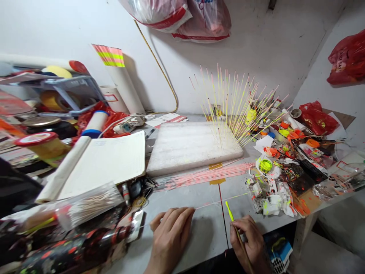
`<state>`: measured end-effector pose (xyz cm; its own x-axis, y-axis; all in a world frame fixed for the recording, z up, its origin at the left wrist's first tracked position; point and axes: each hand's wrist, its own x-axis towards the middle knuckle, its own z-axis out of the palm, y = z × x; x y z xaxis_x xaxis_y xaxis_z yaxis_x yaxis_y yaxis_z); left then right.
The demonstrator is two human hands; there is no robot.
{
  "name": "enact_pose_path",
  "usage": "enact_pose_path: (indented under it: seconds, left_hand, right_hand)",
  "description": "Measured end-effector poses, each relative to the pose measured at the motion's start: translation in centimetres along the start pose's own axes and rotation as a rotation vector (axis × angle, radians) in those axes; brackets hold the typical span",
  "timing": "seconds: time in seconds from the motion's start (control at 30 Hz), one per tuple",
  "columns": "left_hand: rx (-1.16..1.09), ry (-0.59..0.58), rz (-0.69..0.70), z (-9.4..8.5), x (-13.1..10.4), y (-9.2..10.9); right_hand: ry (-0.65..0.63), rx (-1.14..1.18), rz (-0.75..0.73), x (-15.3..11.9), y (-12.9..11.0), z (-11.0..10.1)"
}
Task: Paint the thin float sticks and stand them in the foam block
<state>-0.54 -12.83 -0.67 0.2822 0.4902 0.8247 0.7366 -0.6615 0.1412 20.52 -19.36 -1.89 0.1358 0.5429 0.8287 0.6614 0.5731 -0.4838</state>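
My left hand [173,234] is closed over a thin pink stick [209,204] that juts out to the right, just above the table. Between the fingers of my right hand [247,239] is a paintbrush [235,224], its tip coated in fluorescent yellow and close below the stick. Behind my hands lies a row of similar pink sticks [205,175], side by side on the table. Many painted sticks [228,102] stand upright, fanning out, in the right end of a white foam block [188,144]. A small pot of yellow paint [265,165] sits to the right.
Paint-stained scraps [275,201] and several paint lids crowd the right side. An open notebook [108,160] and a bag of cotton swabs [91,205] lie at left. A power strip [128,123] rests near the wall. Plastic bags [202,23] hang above.
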Motion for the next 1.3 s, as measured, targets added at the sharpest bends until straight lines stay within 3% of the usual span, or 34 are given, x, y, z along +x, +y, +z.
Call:
enact_pose_path:
  seconds: [0.93, 1.13, 1.3]
  left_hand:
    - [-0.04, 0.025, -0.073, 0.0, -0.2, 0.5]
    - [-0.031, 0.027, -0.084, -0.1, -0.2, 0.5]
    - [-0.031, 0.02, -0.103, -0.2, -0.2, 0.7]
  right_hand:
    - [0.01, 0.019, 0.004, -0.6, 0.6, -0.1]
    - [-0.055, 0.094, 0.009, -1.0, -0.6, 1.2]
    - [-0.071, 0.104, 0.067, -2.5, -0.2, 2.3]
